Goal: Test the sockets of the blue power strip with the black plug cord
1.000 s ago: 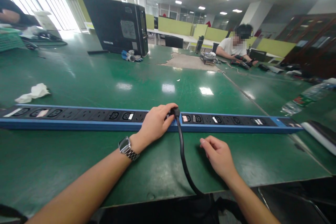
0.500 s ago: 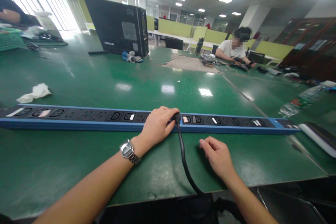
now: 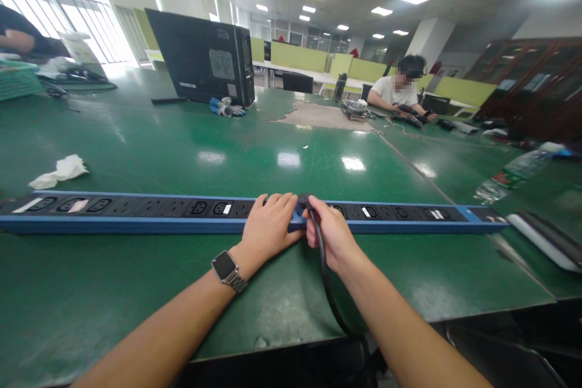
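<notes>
A long blue-edged power strip (image 3: 154, 226) with black sockets lies across the green table. My left hand (image 3: 268, 221), wearing a wristwatch (image 3: 225, 266), grips the strip left of its middle, fingers over the top and thumb along the near side. Just beside it, my right hand (image 3: 331, 230) is closed around the black plug (image 3: 304, 200) of a power cord (image 3: 324, 254). The plug is at the strip's middle; how deep it sits in a socket is hidden by my fingers. From there the cord hangs down over the table's near edge.
A black computer case (image 3: 204, 60) stands at the back left, with gloves (image 3: 226, 107) beside it. Crumpled tissue (image 3: 61, 171) lies left, behind the strip. A plastic bottle (image 3: 513, 173) and a black-and-white object (image 3: 545, 239) are at right. Another person (image 3: 395, 91) sits across the table.
My right hand has moved left and forward from the bare table and taken hold of the plug. My left hand has let go of the plug and now lies flatter over the strip.
</notes>
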The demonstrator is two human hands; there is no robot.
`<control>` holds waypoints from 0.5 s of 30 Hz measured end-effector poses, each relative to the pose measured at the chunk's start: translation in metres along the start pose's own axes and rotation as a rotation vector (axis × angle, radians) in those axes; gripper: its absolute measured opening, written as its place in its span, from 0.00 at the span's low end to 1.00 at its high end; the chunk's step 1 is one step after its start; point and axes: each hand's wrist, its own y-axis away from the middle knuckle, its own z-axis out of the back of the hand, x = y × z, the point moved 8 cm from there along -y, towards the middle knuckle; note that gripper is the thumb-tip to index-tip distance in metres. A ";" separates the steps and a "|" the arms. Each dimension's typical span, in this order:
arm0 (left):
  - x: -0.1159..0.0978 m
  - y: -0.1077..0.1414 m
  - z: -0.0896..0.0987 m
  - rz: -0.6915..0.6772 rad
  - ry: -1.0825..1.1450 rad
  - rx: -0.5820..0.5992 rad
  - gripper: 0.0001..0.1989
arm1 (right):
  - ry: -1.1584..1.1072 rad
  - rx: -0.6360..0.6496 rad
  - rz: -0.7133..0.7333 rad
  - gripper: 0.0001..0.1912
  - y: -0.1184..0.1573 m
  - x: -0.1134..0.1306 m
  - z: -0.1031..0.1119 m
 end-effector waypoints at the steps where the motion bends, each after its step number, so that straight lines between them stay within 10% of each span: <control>1: 0.000 0.000 0.000 -0.004 -0.007 0.004 0.29 | -0.080 -0.020 0.067 0.18 0.001 0.011 0.004; 9: 0.002 -0.002 -0.003 -0.001 -0.027 0.031 0.32 | -0.032 -0.160 -0.045 0.21 0.015 0.029 0.110; 15: 0.002 -0.001 -0.003 -0.010 -0.023 0.038 0.32 | 0.159 -0.142 -0.075 0.23 0.003 0.018 0.126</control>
